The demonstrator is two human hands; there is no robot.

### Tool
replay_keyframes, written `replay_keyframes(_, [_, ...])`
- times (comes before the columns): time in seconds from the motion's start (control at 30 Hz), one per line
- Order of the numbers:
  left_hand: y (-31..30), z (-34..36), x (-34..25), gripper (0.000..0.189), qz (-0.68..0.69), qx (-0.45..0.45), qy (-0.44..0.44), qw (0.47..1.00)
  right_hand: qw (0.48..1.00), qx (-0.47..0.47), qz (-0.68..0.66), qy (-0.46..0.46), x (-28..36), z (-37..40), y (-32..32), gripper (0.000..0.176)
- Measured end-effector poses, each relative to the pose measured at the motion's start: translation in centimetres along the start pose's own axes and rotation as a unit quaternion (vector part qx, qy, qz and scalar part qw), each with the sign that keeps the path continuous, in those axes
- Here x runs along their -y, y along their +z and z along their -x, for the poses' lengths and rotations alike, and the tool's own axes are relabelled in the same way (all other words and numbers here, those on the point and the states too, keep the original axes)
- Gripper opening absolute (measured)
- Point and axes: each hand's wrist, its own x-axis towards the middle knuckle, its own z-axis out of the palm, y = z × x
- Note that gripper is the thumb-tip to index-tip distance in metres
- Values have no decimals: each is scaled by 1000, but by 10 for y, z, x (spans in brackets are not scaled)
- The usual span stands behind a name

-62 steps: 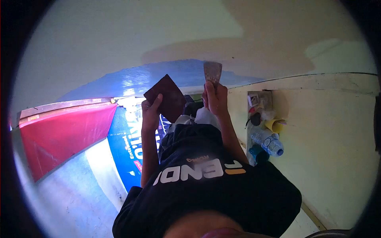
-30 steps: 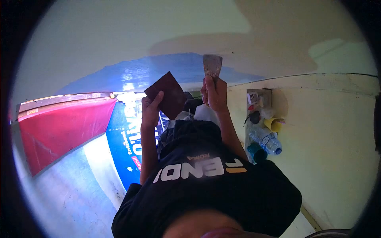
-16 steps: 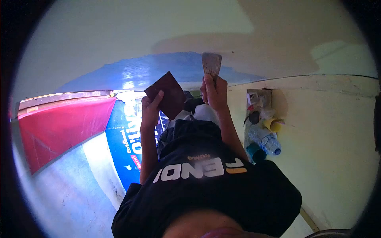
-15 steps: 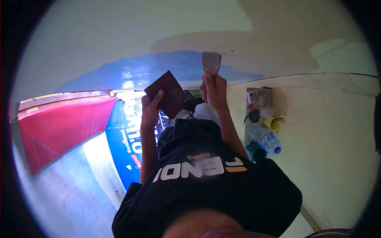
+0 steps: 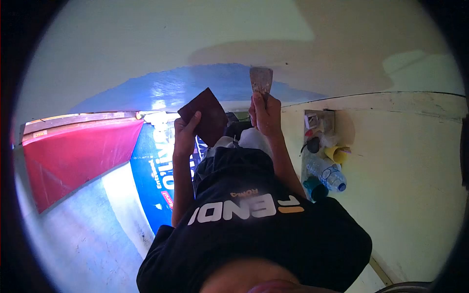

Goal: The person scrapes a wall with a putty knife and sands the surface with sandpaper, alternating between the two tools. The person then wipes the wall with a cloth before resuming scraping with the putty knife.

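Note:
My left hand [image 5: 184, 136] grips a flat, dark reddish-brown square sheet [image 5: 209, 116], its thumb lying across the near face and one corner pointing up. To the right of it, my right hand [image 5: 267, 116] is wrapped round the handle of a putty knife [image 5: 261, 79]. The knife's wide, stained metal blade points upward and overlaps a glossy blue patch [image 5: 200, 83] on the pale wall [image 5: 146, 39]. Both hands are held out in front of my body at about the same height, apart from each other.
On the right, a narrow ledge [image 5: 309, 151] carries a clear plastic bottle [image 5: 332, 178], a yellow cup [image 5: 336, 153], a dark green container [image 5: 316, 188] and small items. To the left hang a red panel [image 5: 83, 158] and a blue printed banner [image 5: 149, 185].
My right hand and the putty knife have shifted very slightly down and to the right. My left hand keeps the square sheet in nearly the same place.

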Motion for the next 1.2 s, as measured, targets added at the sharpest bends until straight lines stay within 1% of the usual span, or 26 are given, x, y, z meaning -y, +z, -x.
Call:
replay_keyframes(0.07, [2,1,-1,31,-5,-3,-3,1000,1000,-7,3,-11,-6,-5,-1,39])
replay_keyframes(0.17, [8,-1,-12,31,-24,-12,-5,1000,999,7,20,-27,20,-6,14,40])
replay_keyframes(0.27, [4,7,-16,30,-39,-5,-16,999,998,-3,33,-45,12,-11,20,40])
replay_keyframes(0.33, [4,2,-15,29,-30,-1,12,999,999,6,24,-35,5,-7,11,40])
replay_keyframes(0.37, [2,0,-15,29,-33,-8,13,999,999,13,18,-26,-1,-5,8,39])
replay_keyframes(0.47, [0,6,-3,28,-32,-20,-11,999,1000,6,-5,-10,3,-3,7,40])
replay_keyframes(0.57, [1,2,-3,27,-14,-28,-13,999,1000,-10,21,-6,-5,-6,-2,41])
replay_keyframes(0.6, [1,1,-3,27,-27,-27,1,999,1000,-2,18,-7,-1,-9,0,41])
replay_keyframes(0.67, [-2,-1,-6,27,-36,-10,-13,999,1000,6,18,1,10,-6,2,40])
replay_keyframes(0.7, [-1,0,-7,27,-37,-2,-23,999,1000,4,26,-8,9,-5,2,40])
replay_keyframes(0.77, [2,0,-7,27,-22,-4,-11,1000,999,1,39,-30,8,-7,5,40])
replay_keyframes(0.83, [4,-4,-6,27,-11,-15,5,1000,999,3,35,-24,10,-6,9,41])
replay_keyframes(0.87, [3,-7,-8,27,-27,-10,-1,1000,999,3,33,-18,9,-5,9,42])
replay_keyframes(0.93, [2,-5,-9,28,-54,-1,-24,998,998,-10,49,-36,4,-6,8,43])
replay_keyframes(0.97, [2,-2,-8,28,-40,-2,-20,999,997,-16,56,-47,3,-6,9,43])
replay_keyframes(1.03, [4,-6,-9,28,-14,-3,3,1000,996,-17,71,-49,7,-7,10,44])
replay_keyframes(1.07, [1,-6,-5,28,-32,-5,9,999,996,-17,77,-50,7,-8,9,44])
replay_keyframes(1.17, [-3,-6,-2,28,-37,2,-30,999,998,-13,53,-28,12,-5,11,44])
replay_keyframes(1.2, [-1,-6,-5,27,-26,9,-21,999,998,-15,59,-24,12,-5,10,44])
